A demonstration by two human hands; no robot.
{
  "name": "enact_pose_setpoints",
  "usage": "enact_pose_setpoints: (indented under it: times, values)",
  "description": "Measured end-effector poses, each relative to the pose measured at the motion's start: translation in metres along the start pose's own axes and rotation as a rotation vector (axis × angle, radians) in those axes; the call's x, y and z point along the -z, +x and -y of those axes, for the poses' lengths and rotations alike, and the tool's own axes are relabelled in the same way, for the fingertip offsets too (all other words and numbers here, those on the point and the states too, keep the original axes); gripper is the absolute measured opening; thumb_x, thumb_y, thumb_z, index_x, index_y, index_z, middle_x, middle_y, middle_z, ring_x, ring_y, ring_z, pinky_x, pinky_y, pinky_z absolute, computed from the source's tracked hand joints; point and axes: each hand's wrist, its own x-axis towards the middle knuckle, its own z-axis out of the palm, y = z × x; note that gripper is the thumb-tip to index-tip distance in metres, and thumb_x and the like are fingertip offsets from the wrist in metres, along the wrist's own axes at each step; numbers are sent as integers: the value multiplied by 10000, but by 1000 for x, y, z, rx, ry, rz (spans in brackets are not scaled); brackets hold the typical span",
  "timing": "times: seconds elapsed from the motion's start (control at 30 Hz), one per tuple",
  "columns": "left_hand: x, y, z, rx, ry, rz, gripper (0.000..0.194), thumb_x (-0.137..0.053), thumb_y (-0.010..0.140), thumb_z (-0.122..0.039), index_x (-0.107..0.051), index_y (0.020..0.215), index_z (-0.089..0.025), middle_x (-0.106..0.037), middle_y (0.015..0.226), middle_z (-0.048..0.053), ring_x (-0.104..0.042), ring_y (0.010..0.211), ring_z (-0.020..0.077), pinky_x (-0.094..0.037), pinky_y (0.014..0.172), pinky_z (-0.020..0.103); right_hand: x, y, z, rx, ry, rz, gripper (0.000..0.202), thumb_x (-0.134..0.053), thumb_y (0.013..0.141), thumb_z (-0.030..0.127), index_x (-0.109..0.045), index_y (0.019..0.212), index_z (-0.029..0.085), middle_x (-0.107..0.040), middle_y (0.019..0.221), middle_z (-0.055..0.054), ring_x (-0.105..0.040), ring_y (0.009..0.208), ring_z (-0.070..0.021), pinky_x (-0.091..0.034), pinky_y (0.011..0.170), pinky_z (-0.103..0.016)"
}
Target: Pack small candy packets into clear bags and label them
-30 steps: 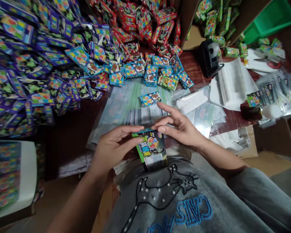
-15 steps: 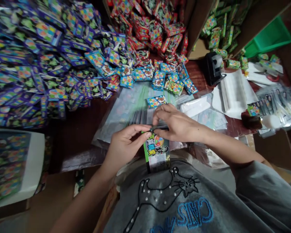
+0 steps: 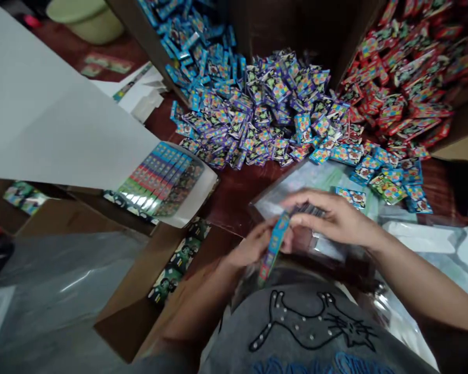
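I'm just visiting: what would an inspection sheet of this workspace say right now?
Surface: dark red table, partly covered by clear bags.
Job's things: a small pack, seen edge-on and blurred, held between both hands.
Clutter: purple packs heaped mid-table, blue packs behind, red packs at right, loose ones near the hands.
Grippers: left hand and right hand both grip the pack.
Cables: nothing seen.
Surroundings: white box of packed rows at left, cardboard box below it.
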Motion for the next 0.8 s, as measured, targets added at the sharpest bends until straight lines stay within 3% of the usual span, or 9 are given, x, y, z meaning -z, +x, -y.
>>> enact_pose_setpoints:
  times: [0.07,0.1,0.17,0.27,0.37,0.5,0.6,0.7,0.8]
  values:
    - [55,4,-14,-94,87,-210,357,-779,936,-522,-725,1197,-285,-768,1184,24,-729,1133,239,-604,997,408,-3,17,-9,86,-142,-34,528,-675,1060,492,-601,1541,289,-659,1525,-140,-640,1429,-304,-570,1175,-530]
    - [84,10,-20,-191,271,-423,439,-800,924,-520,-701,1273,-273,-743,1266,38,-696,1219,257,-569,1049,426,-6,22,-16,93,-245,-32,608,-671,1058,507,-538,1605,279,-578,1620,-164,-560,1518,-338,-510,1234,-591]
    - [134,25,-25,-235,625,-670,589,-789,935,-565,-652,1397,-226,-673,1398,89,-560,1447,357,-429,1181,524,-17,25,-31,18,-480,35,708,-685,1042,517,-480,1654,225,-478,1704,-219,-461,1594,-408,-437,1264,-682]
    - [179,49,-15,-244,766,-719,490,-807,900,-553,-713,1220,-194,-690,1312,142,-489,1493,445,-336,1217,615,-46,13,-52,-141,-765,230,923,-840,920,523,-472,1656,105,-372,1748,-313,-364,1638,-499,-369,1279,-736]
    - [192,63,2,-265,773,-739,407,-823,867,-534,-678,1061,-207,-696,1298,145,-394,1549,473,-254,1246,681,-72,-4,-64,-165,-865,335,966,-888,876,509,-493,1642,73,-364,1748,-308,-365,1650,-464,-278,1345,-700]
    - [177,64,6,-297,724,-727,436,-771,931,-562,-627,1184,-238,-575,1591,17,-73,1672,500,-121,1223,779,-86,-21,-66,-48,-885,378,473,-586,1100,285,-620,1555,163,-584,1649,-152,-556,1553,-310,-360,1355,-580]
    - [133,60,-4,-354,803,-676,625,-801,904,-575,-597,1393,-243,-402,1761,102,-142,1658,534,-48,1257,827,-89,-26,-67,-4,-922,393,431,-462,1124,188,-665,1502,229,-616,1634,-62,-593,1522,-248,-469,1300,-489]
    - [67,49,-8,-453,750,-236,763,-872,812,-605,-628,1417,-209,-559,1629,221,-421,1565,520,-231,1306,753,-88,-29,-74,46,-918,338,379,-473,1129,225,-714,1419,259,-654,1601,-33,-615,1498,-246,-512,1270,-473]
    - [17,39,-4,-256,607,115,933,-827,828,-650,-510,1579,-196,-589,1607,248,-566,1492,464,-446,1234,650,-84,-31,-78,120,-876,235,318,-491,1137,265,-755,1315,246,-742,1480,-32,-647,1454,-225,-468,1316,-467]
